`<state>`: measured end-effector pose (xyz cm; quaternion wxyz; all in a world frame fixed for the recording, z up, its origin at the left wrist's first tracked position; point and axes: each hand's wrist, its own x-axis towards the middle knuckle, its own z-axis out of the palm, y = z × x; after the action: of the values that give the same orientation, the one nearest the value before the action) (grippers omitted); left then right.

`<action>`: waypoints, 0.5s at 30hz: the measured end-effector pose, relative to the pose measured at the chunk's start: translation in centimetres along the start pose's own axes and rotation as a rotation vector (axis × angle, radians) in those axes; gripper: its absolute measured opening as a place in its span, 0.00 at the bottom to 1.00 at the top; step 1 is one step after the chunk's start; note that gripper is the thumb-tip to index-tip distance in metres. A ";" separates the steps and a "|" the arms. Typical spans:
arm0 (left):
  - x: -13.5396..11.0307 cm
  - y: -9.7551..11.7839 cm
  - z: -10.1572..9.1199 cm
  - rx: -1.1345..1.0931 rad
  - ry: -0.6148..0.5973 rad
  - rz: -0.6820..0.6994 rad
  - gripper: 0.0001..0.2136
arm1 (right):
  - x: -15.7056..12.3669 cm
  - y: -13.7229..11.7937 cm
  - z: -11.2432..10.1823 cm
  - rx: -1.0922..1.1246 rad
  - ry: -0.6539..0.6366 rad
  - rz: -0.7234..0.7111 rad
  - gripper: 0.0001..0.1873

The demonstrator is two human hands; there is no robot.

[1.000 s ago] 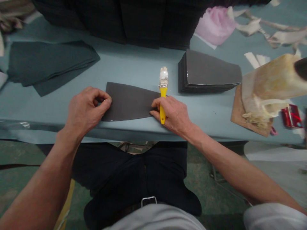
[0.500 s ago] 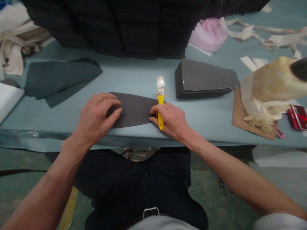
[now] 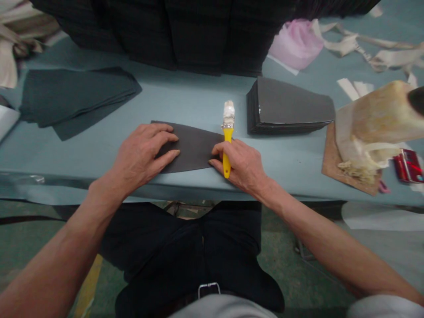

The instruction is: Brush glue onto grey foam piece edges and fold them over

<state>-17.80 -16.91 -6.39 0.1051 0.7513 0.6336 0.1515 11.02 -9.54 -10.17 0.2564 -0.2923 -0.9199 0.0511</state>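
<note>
A dark grey tapered panel (image 3: 195,148) lies flat on the table in front of me. My left hand (image 3: 145,152) rests over its wider left end, with thumb and fingers apart on the surface. At the narrower right end is my right hand (image 3: 241,161), which keeps a paintbrush (image 3: 228,150) with a yellow handle tucked against its fingers. The brush points away from me, its bristles coated in white. The thumb and index fingertip of that hand touch the panel's right end. The right hand's other fingers are partly hidden.
A neat stack of grey panels (image 3: 294,106) stands at right, beside a stained plastic container (image 3: 374,115) on a brown board (image 3: 329,154). Dark fabric pieces (image 3: 76,97) lie at left. Tall black stacks (image 3: 198,35) line the back. A pink cloth (image 3: 298,44) and a red box (image 3: 409,165) lie right.
My left hand has slid slightly to the right over the panel. The right hand still holds the brush at the panel's right end. The whole view has shifted a little.
</note>
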 end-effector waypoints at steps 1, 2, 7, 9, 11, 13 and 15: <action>0.0 0.0 0.0 0.000 0.001 -0.002 0.22 | 0.0 0.0 0.0 -0.009 0.006 -0.011 0.05; 0.0 0.0 0.1 0.001 0.001 -0.004 0.22 | -0.1 0.0 -0.1 -0.020 0.011 -0.023 0.05; -0.2 0.1 0.6 0.007 0.002 -0.012 0.21 | -0.2 0.0 -0.3 -0.081 0.051 -0.065 0.08; -0.3 0.1 0.8 0.019 -0.004 -0.001 0.23 | -0.2 0.0 -0.4 -0.091 0.062 -0.077 0.09; -0.2 0.0 1.0 0.040 -0.014 0.016 0.27 | -0.3 0.1 -0.4 -0.089 0.060 -0.079 0.09; -0.1 0.1 1.1 0.058 -0.022 0.019 0.29 | -0.3 0.2 -0.4 -0.086 0.041 -0.067 0.08; 0.0 0.4 1.1 0.072 -0.025 -0.004 0.30 | -0.3 0.2 -0.5 -0.083 0.008 -0.043 0.08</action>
<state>-16.97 -16.90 -7.29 0.0862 0.7553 0.6387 0.1189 11.59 -9.52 -9.90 0.2490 -0.2829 -0.9262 0.0063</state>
